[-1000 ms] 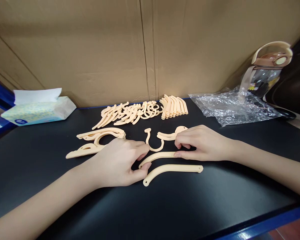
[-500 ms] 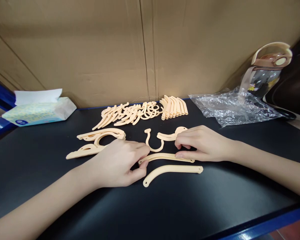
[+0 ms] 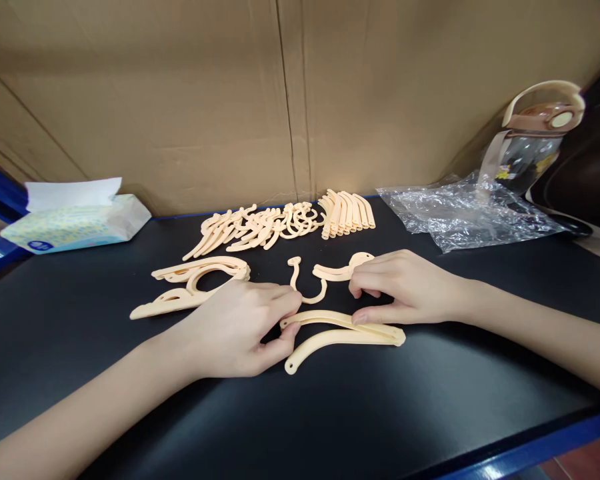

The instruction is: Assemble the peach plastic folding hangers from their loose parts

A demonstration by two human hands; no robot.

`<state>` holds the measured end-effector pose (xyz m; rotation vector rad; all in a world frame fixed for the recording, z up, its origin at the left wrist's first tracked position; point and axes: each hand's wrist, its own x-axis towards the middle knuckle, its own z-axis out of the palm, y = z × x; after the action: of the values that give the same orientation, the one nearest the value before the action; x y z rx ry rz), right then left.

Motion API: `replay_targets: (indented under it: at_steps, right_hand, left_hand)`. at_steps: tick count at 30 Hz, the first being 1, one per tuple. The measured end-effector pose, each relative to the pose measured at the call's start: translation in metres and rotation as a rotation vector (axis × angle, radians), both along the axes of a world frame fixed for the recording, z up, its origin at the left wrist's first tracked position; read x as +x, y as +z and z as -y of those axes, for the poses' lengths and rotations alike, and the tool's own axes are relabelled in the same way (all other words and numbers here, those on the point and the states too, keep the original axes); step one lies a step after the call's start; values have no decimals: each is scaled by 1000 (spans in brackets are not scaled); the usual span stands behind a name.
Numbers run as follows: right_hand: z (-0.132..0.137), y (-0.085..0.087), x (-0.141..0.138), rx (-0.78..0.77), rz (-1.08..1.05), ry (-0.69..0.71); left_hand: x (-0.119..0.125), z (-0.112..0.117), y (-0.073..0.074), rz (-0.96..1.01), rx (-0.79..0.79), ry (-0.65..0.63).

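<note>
Head view: a smooth, cream, plastic-looking strip (image 3: 325,316), bowed and grooved along its face, lies at the middle of the matte black table (image 3: 380,413). Its long axis runs left to right, slanting slightly toward the person at the right, where its end meets a second curved strip (image 3: 325,340). The left hand (image 3: 245,327) has thumb and forefinger pinched on the first strip's holed left end. The right hand (image 3: 405,290) touches it with the thumb, fingers curled and apart from that thumb. Behind lies a rounded hook (image 3: 324,290).
</note>
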<state>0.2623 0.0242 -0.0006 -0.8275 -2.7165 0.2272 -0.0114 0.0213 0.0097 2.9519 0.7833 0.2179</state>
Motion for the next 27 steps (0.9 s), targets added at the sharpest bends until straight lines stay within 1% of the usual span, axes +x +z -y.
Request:
replay_targets:
  at_steps: [6,15,27]
  right_hand:
    - [0,-1,-1,16,22,-12]
    - [-1,-2,-2,62,66,-34]
    - [0,-2,-1,57,76,-41]
  left_hand:
    - [1,0,1,6,0,-18]
    - [1,1,3,-29,1,-11]
    - [1,1,4,-45,-1,-9]
